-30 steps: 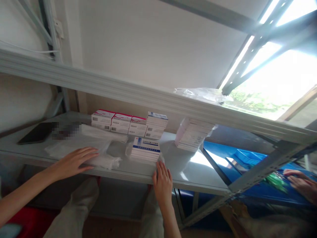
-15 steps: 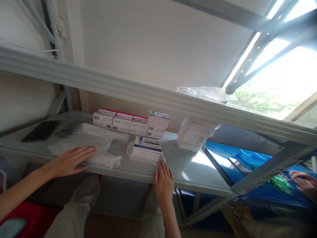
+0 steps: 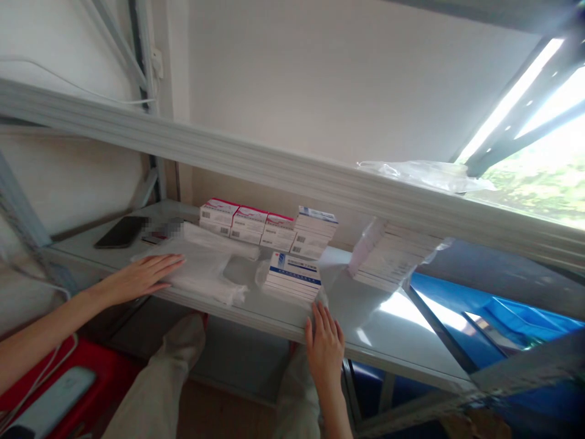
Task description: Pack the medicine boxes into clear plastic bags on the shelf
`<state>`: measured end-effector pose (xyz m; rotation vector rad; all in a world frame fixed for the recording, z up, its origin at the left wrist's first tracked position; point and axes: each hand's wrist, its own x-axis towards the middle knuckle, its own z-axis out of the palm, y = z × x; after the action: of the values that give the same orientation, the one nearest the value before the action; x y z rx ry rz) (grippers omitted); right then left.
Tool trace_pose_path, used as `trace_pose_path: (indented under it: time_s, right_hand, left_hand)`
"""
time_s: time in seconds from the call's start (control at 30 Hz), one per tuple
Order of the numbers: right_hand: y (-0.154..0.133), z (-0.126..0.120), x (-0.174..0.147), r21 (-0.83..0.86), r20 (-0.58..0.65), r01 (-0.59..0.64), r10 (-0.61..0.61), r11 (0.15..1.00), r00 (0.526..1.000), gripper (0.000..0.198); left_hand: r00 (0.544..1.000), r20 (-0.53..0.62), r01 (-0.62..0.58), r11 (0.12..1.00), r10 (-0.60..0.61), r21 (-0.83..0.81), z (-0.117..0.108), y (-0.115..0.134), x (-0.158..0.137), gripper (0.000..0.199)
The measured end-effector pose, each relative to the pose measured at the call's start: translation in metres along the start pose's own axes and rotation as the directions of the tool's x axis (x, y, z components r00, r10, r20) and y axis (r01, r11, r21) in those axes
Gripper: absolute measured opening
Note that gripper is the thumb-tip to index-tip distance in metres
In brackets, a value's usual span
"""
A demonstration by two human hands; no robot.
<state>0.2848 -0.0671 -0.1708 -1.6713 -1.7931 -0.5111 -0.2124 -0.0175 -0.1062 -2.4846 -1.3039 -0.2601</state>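
Note:
My left hand (image 3: 145,278) lies with fingers stretched out at the left edge of the flat clear plastic bags (image 3: 201,271), near the shelf's front. Fingers extended, my right hand (image 3: 325,338) rests on the shelf's front edge. Just beyond its fingertips is a stack of white and blue boxes (image 3: 295,274), with clear plastic around its base. Behind stand several pink and white boxes (image 3: 249,224) in a row, with a taller white and blue stack (image 3: 315,230) at their right end. Neither hand grips anything.
A plastic-wrapped bundle of boxes (image 3: 393,255) stands on the shelf (image 3: 351,311) to the right. A dark phone (image 3: 121,232) lies at the left. The upper shelf beam (image 3: 256,161) crosses in front. Below left is a red stool (image 3: 109,366) with a pale device (image 3: 57,396) and cables.
The view has swung left, so the shelf contents appear farther right. My left hand has shifted slightly left on the bags. My right hand stays near the same stack.

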Motion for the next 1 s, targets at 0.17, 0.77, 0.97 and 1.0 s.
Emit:
trace_pose_path:
  time_s: [0.17, 0.77, 0.97, 1.0]
  right_hand:
    - [-0.001, -0.002, 0.001, 0.001, 0.004, -0.002, 0.002, 1.0, 1.0, 0.053]
    - [-0.002, -0.002, 0.0, -0.021, 0.015, -0.018, 0.019, 1.0, 1.0, 0.048]
    - [0.0, 0.0, -0.002, -0.03, 0.011, -0.023, 0.024, 0.999, 1.0, 0.047]
    - [0.0, 0.0, -0.002, -0.027, 0.007, -0.02, 0.02, 0.999, 1.0, 0.047]
  left_hand:
    - [0.994, 0.099, -0.043, 0.998, 0.048, -0.054, -0.007, 0.013, 0.013, 0.041]
    - [0.992, -0.103, -0.087, 0.985, 0.072, -0.148, 0.018, 0.034, 0.02, 0.045]
    - [0.98, -0.125, -0.162, 0.986, 0.156, -0.042, 0.034, 0.027, 0.021, 0.048]
    - [0.974, -0.126, -0.192, 0.981, 0.189, -0.018, 0.036, 0.024, 0.022, 0.049]
